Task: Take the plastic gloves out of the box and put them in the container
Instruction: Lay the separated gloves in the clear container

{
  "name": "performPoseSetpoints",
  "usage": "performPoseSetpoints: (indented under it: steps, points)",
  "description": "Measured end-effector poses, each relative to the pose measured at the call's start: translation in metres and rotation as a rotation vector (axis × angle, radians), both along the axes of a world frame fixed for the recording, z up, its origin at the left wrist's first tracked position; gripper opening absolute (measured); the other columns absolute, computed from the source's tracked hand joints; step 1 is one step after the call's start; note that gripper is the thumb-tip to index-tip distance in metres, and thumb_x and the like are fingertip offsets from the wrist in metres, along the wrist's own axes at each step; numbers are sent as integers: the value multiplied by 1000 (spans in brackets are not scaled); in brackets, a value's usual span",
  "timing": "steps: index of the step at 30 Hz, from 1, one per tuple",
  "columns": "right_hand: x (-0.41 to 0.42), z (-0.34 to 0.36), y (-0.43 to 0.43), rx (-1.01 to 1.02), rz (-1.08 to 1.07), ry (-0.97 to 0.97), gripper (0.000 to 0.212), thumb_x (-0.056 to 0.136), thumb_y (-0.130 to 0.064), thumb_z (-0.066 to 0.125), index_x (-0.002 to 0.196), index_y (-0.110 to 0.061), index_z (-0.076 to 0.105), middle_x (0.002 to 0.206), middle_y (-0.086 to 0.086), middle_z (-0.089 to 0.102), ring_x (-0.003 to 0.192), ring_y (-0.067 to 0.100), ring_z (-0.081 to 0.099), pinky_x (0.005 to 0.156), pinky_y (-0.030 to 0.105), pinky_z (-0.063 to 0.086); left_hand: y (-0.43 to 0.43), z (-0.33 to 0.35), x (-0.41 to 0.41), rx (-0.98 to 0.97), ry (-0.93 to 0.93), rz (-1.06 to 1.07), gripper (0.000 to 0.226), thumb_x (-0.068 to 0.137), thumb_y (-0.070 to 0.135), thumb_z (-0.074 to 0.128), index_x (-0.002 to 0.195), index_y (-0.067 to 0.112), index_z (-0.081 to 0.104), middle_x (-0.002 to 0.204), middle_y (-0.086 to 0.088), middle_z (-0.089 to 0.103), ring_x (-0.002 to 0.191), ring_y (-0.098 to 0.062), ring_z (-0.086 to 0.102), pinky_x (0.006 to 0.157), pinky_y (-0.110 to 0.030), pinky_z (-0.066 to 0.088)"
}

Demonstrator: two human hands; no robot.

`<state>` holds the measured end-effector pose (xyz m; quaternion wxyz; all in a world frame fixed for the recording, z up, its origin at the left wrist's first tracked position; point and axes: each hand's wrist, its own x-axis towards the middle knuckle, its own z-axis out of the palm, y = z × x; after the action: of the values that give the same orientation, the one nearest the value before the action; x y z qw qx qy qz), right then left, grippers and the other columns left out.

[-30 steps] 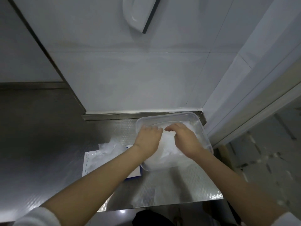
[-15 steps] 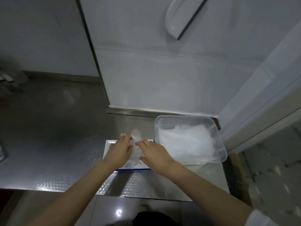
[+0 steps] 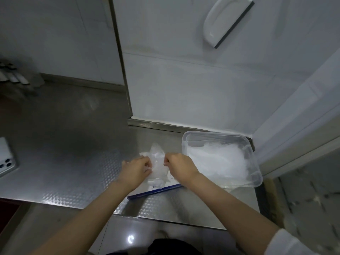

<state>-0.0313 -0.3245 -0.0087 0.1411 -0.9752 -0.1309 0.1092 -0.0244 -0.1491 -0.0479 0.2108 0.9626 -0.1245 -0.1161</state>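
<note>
A flat white box with a blue edge (image 3: 156, 191) lies on the steel counter, mostly hidden under my hands. A bunch of clear plastic gloves (image 3: 156, 162) sticks up from it. My left hand (image 3: 136, 170) grips the bunch on its left side and my right hand (image 3: 179, 167) pinches it on the right. Just to the right stands a clear plastic container (image 3: 254, 162) that holds a heap of crumpled plastic gloves (image 3: 217, 161).
The steel counter (image 3: 64, 153) stretches to the left, with a phone (image 3: 5, 159) at its left edge. White tiled walls close the back and right. A white squeegee (image 3: 226, 21) hangs on the wall. The counter's front edge runs just below my forearms.
Both hands left the container and came left to the box. They now hold a bunch of gloves raised a little higher than half a second ago. The camera view shifted left.
</note>
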Motion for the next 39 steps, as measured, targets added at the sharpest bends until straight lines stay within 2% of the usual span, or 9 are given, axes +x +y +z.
performPoseSetpoints:
  steps: [5,10,15,19,23,27,29,32,39]
  points:
    - [-5,7,-4,86,-49,-14,15,93,-3,43,99,-9,55,103,7,61,83,26,55,65,28,32,-3,0,-1,123,-56,30,8,92,30,55,98,26,59,109,11,62,103,-12,56,89,-34,28]
    - [-12,5,-7,186,-133,-38,16,96,-6,42,83,-16,42,88,0,53,73,21,48,62,29,32,-9,6,1,214,-7,18,16,93,34,52,103,26,61,111,8,62,106,-14,56,97,-40,27]
    - [-16,6,-9,235,-173,-46,16,99,-11,39,84,-13,42,82,1,53,68,20,46,60,29,31,-11,13,3,258,38,-14,21,95,34,50,109,23,61,117,4,59,111,-17,53,104,-45,24]
    - [-11,4,-9,308,-129,69,9,99,-20,45,96,-14,50,93,3,63,82,19,57,72,32,46,-13,20,4,94,10,23,26,93,36,52,117,26,55,119,7,51,118,-14,43,101,-42,28]
    - [-6,5,-9,262,-77,132,32,92,-31,59,118,-14,53,117,0,62,108,14,57,87,27,45,-24,32,1,-66,-162,9,10,93,30,53,96,25,61,96,14,56,103,-11,51,83,-29,28]
    - [-2,4,-8,196,-52,91,15,91,-20,59,102,-12,66,105,2,69,99,18,63,81,28,48,-27,29,-2,-292,-246,62,3,91,17,57,91,17,60,88,10,58,86,-13,54,85,-37,44]
    - [-1,4,-8,224,-73,76,13,92,-17,56,95,-12,68,99,2,71,93,19,64,77,26,47,-27,28,-7,-354,-236,48,14,90,19,60,104,18,57,98,13,55,91,-8,50,89,-31,40]
    - [-1,4,-7,246,-74,65,14,93,-15,55,96,-9,68,99,5,70,91,20,63,73,24,43,-28,23,-12,-261,-167,-50,34,89,30,62,121,24,51,114,15,55,107,-5,47,89,-23,24]
    - [-2,8,-3,319,-126,45,18,93,-7,47,95,-7,64,92,8,69,76,19,58,67,26,44,-29,8,-8,85,-116,-28,26,92,35,55,114,26,63,115,10,61,117,-14,43,89,-30,21]
